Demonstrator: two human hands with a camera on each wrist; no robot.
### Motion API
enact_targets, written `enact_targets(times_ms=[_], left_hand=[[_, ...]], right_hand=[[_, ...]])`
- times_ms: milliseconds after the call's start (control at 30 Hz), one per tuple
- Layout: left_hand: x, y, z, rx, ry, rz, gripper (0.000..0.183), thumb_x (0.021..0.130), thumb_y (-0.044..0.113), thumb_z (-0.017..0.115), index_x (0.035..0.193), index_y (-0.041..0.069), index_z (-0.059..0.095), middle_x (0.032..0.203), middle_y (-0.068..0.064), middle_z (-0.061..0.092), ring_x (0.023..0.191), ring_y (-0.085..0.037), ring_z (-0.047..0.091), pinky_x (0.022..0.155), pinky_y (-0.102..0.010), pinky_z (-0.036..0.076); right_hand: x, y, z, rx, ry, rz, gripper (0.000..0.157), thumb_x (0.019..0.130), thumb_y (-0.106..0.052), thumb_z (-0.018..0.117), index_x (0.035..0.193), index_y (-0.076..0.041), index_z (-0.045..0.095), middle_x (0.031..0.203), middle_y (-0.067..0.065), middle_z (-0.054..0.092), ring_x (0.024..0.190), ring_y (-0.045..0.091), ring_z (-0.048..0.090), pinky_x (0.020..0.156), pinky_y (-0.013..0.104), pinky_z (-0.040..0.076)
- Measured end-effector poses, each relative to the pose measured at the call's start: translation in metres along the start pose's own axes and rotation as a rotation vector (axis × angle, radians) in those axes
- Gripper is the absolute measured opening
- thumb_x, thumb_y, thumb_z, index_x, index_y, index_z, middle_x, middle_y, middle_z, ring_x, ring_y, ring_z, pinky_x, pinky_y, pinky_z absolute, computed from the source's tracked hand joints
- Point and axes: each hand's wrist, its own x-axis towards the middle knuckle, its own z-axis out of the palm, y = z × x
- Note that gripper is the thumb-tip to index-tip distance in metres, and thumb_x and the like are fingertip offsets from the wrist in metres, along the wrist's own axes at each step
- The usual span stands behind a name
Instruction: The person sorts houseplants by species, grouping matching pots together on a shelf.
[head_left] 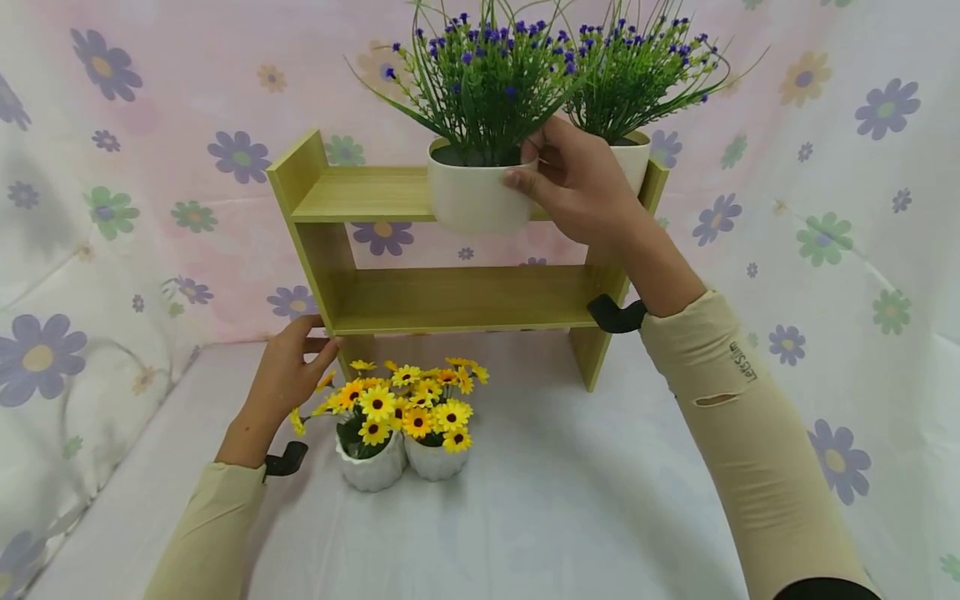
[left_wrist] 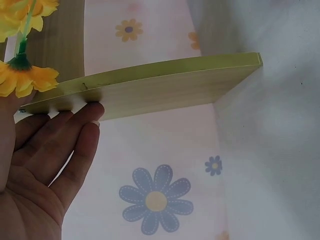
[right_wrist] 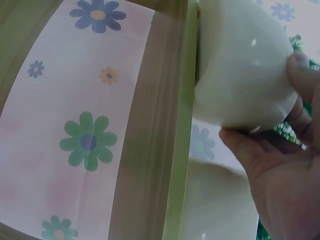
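Observation:
A white pot [head_left: 480, 196] with grass and small purple flowers is at the front of the wooden shelf's top board [head_left: 367, 192]. My right hand [head_left: 581, 179] grips its rim on the right side, with the thumb outside. In the right wrist view, that pot [right_wrist: 245, 65] overhangs the board's edge; whether its base touches the board is unclear. A matching pot [head_left: 636, 162] stands at the top board's right end, partly behind my arm. My left hand [head_left: 285, 375] rests its nearly straight fingers on the shelf's left side panel [left_wrist: 165, 90]; a yellow flower partly covers its thumb.
Two white pots of yellow flowers, the left pot [head_left: 371, 462] and the right pot [head_left: 437, 458], stand side by side on the white-covered table [head_left: 570, 517] before the shelf. The lower board [head_left: 465, 300] spans the side panels. A flower-print cloth [head_left: 187, 167] hangs behind.

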Motion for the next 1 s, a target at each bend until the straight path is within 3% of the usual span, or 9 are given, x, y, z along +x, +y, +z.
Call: enact_targets(times_ms=[233,433,600,767,1000], left_hand=[[0.000,0.002,-0.001,0.010,-0.003,-0.009,0.047,0.098,0.021,0.065,0.141,0.008,0.049,0.135,-0.015,0.057,0.109,-0.038,0.067,0.085,-0.054,0.058],[0.000,0.002,-0.001,0.013,-0.005,-0.012,0.047,0.099,0.026,0.064,0.140,0.008,0.049,0.135,-0.014,0.057,0.110,-0.038,0.067,0.085,-0.054,0.057],[0.000,0.002,-0.001,0.011,-0.007,-0.007,0.048,0.099,0.028,0.063,0.140,0.008,0.049,0.135,-0.014,0.057,0.109,-0.037,0.067,0.084,-0.054,0.058],[0.000,0.002,0.000,0.007,-0.012,-0.010,0.049,0.099,0.028,0.064,0.141,0.008,0.048,0.135,-0.014,0.057,0.109,-0.037,0.067,0.084,-0.054,0.058],[0.000,0.002,0.000,0.018,-0.012,-0.020,0.048,0.099,0.028,0.064,0.140,0.008,0.049,0.135,-0.014,0.057,0.110,-0.037,0.067,0.084,-0.055,0.058]], right_hand=[[0.009,-0.003,0.013,-0.074,0.113,0.041,0.028,0.098,-0.026,0.065,0.107,-0.003,0.054,0.098,0.002,0.056,0.078,0.015,0.049,0.069,0.024,0.042],[0.013,-0.008,0.020,-0.174,0.163,0.094,0.026,0.098,-0.028,0.064,0.107,-0.006,0.055,0.093,0.004,0.050,0.081,0.018,0.045,0.067,0.024,0.036],[0.015,-0.004,0.024,-0.183,0.187,0.063,0.021,0.099,-0.024,0.063,0.110,-0.006,0.059,0.100,0.003,0.057,0.086,0.014,0.049,0.075,0.021,0.043],[0.016,0.003,0.029,-0.209,0.229,-0.019,0.017,0.098,-0.013,0.063,0.113,-0.005,0.065,0.114,0.007,0.064,0.106,0.007,0.058,0.096,0.017,0.049],[0.009,0.006,0.034,-0.288,0.253,-0.054,0.030,0.096,-0.015,0.067,0.125,-0.006,0.065,0.130,0.008,0.060,0.125,0.011,0.053,0.103,0.020,0.047]])
